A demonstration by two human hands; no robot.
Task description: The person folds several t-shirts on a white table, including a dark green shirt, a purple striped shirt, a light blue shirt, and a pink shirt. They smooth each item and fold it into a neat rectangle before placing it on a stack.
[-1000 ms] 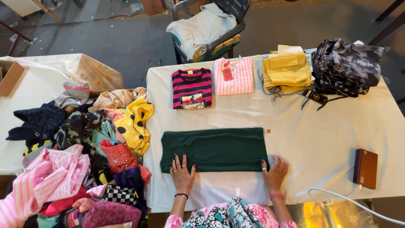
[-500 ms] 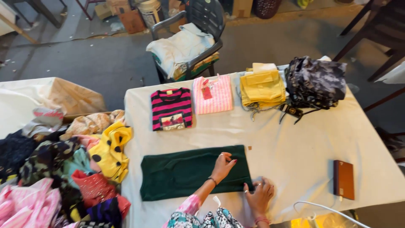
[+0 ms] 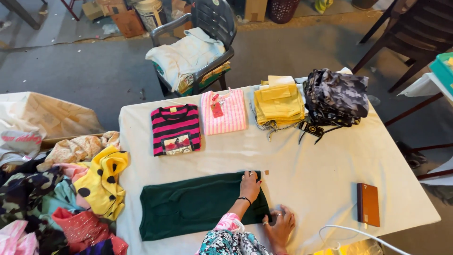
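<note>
Fingers: left hand point(image 3: 249, 184) flat – spread on green cloth point(image 3: 198, 205), holding nothing | right hand point(image 3: 280, 225) flat at cloth's near right corner | cloth: folded, near table point(image 3: 321, 174) edge – striped shirt point(image 3: 175, 129) behind

White-clothed table point(image 3: 330, 179): green garment point(image 3: 188, 208), folded stacks point(image 3: 278, 101), brown wallet point(image 3: 368, 204).

On the white table point(image 3: 330, 165) before me, a red hang tag point(image 3: 216, 109) lies on the pink striped top at its far edge. A black tag point(image 3: 311, 129) dangles beside the yellow stack. Beyond the table, brown cardboard boxes point(image 3: 127, 21) sit on the floor; left of it, a white printed bag point(image 3: 19, 141).
</note>
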